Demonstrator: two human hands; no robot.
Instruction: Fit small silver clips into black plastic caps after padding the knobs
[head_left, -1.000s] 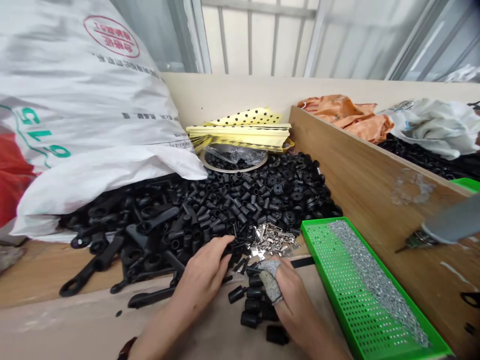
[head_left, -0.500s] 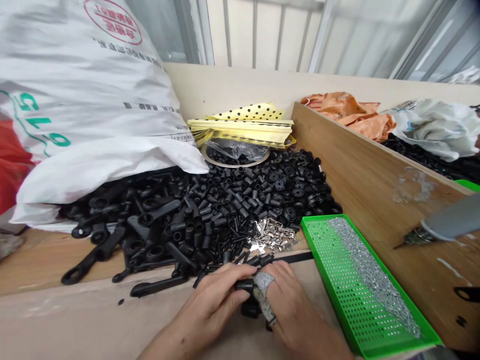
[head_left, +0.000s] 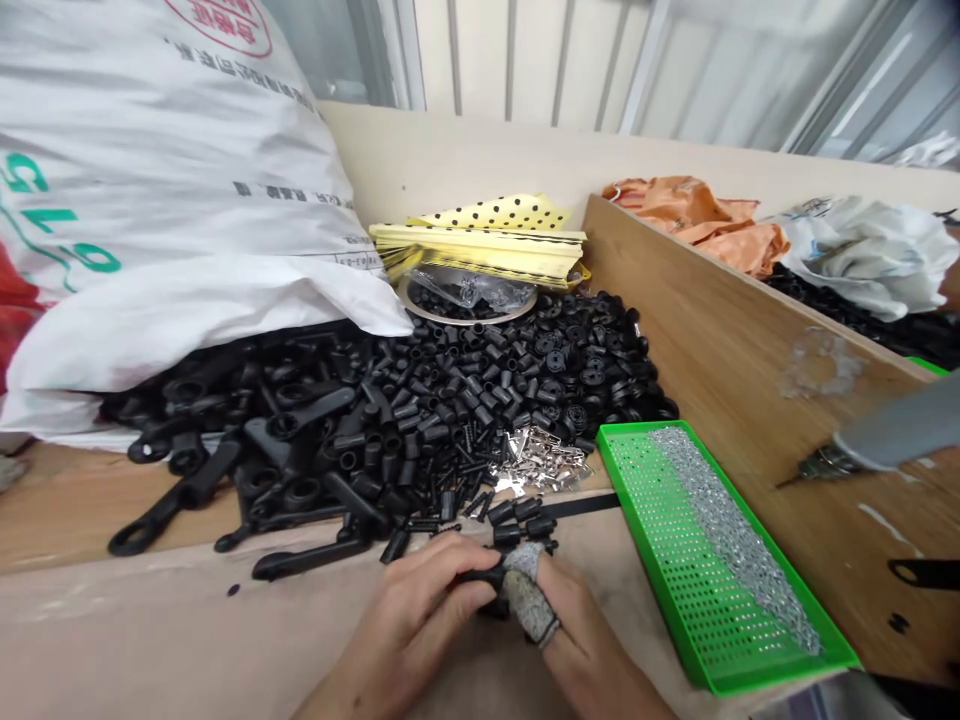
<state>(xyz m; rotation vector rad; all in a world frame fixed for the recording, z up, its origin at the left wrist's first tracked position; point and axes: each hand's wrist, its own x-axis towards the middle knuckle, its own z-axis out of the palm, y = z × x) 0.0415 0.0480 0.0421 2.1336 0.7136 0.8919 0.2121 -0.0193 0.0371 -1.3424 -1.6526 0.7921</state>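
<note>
My left hand and my right hand meet at the bottom centre of the head view, both pinched on one small black plastic part. A grey fabric cot covers my right forefinger. Just beyond my fingers lie loose black tubes and a heap of small shiny metal clips. Further back spreads a big pile of black plastic parts, with long black levers on its left side.
A green perforated tray holding tiny silver pieces sits to my right. A wooden divider runs along it. A large white sack fills the left. Yellow dotted sheets and a metal bowl stand at the back.
My left hand left the pile and came back toward me to join the right hand. Both now grip one black part, held nearer to me than before.
</note>
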